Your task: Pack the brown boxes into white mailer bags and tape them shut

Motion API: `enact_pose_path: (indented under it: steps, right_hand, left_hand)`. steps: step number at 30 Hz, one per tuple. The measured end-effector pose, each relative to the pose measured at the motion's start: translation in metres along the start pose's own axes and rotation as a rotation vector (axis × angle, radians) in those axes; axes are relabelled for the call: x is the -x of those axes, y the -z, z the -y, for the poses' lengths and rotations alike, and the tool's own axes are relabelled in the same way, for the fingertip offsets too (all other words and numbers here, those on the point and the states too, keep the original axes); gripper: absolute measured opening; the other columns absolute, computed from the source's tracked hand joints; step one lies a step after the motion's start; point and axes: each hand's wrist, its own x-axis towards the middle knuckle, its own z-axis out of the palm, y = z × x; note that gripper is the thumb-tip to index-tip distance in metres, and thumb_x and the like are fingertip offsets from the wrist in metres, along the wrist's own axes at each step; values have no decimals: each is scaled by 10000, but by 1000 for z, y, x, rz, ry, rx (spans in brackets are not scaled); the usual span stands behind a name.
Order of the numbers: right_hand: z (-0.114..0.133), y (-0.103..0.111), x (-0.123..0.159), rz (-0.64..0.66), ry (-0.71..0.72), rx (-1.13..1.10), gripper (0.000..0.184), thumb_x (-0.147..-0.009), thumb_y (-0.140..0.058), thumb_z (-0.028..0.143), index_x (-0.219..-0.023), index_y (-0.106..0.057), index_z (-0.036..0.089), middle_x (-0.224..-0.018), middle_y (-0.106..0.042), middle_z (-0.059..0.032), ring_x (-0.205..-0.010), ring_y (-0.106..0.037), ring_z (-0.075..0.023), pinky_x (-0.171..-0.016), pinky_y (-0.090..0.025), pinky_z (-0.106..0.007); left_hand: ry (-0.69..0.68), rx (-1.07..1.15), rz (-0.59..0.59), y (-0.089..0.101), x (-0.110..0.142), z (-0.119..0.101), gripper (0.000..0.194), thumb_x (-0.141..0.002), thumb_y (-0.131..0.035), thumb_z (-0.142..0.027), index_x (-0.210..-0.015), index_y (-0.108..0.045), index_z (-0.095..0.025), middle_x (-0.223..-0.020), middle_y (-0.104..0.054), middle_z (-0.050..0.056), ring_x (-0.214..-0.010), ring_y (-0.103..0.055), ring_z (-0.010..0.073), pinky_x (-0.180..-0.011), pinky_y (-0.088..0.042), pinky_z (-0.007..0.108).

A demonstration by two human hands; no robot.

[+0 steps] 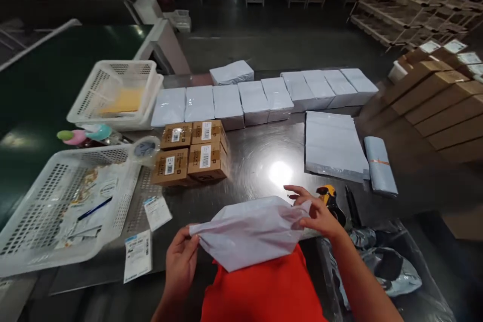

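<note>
I hold a white plastic mailer bag (252,229) in front of me above the near edge of a metal table (256,161). My left hand (180,261) pinches the bag's left corner. My right hand (316,214) grips its right edge, with some fingers spread above it. The bag looks crumpled and partly filled. My orange shirt shows just beneath it.
Several small brown boxes (190,153) sit mid-table. Behind them runs a row of white packed parcels (264,95). A stack of flat mailers (332,143) and a roll (379,166) lie right. White baskets (56,201) stand left, with labels (138,254) nearby. A yellow-black tool (329,196) lies by my right hand.
</note>
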Motion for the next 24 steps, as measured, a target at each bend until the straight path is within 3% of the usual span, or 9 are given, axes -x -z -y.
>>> enact_pose_path:
  steps: [2, 8, 12, 15, 18, 24]
  right_hand:
    - [-3, -3, -2, -15, 1, 6, 357, -733, -765, 559, -802, -749, 210, -1416, -555, -138, -1270, -537, -301, -1093, -396, -476]
    - [-14, -3, 0, -86, -13, -49, 381, -704, -755, 611, -739, -779, 232, -1331, -633, -128, -1180, -599, -329, -1043, -449, -502]
    - [-15, -10, 0, -201, 14, -98, 377, -732, -717, 625, -705, -766, 251, -951, -752, -108, -1092, -650, -334, -1041, -440, -551]
    - [-17, -20, -1, -313, 53, -152, 404, -743, -703, 628, -609, -705, 247, -659, -661, -50, -828, -678, -274, -1051, -427, -542]
    - [-20, -31, -1, -434, 65, -182, 473, -744, -685, 634, -513, -585, 234, -556, -521, -7, -639, -579, -209, -1011, -454, -522]
    - [-23, -45, 4, -573, 92, -196, 384, -787, -668, 559, -587, -619, 235, -592, -532, -9, -637, -547, -200, -975, -458, -493]
  left_hand:
    - [6, 53, 19, 0, -1, -1, 468, -475, -903, -495, -691, -656, -161, -777, -644, 25, -700, -586, 136, -629, -504, 224]
    - [-86, -53, 100, 6, -5, 2, 398, -621, -837, -505, -682, -645, -161, -748, -616, 18, -649, -549, 123, -584, -474, 215]
    - [-97, -102, 78, 9, -7, 1, 431, -597, -837, -540, -682, -649, -161, -768, -643, 36, -688, -571, 148, -624, -482, 238]
    - [-86, -84, 84, 7, -4, -4, 436, -586, -838, -554, -676, -661, -166, -736, -641, 37, -675, -566, 152, -614, -474, 241]
    - [-74, -47, 76, 3, 1, -11, 420, -586, -844, -540, -658, -662, -168, -690, -611, 17, -632, -529, 130, -576, -446, 222]
    - [-113, -45, 2, -9, 5, -27, 478, -526, -854, -574, -554, -604, -168, -587, -553, -7, -563, -482, 115, -523, -419, 215]
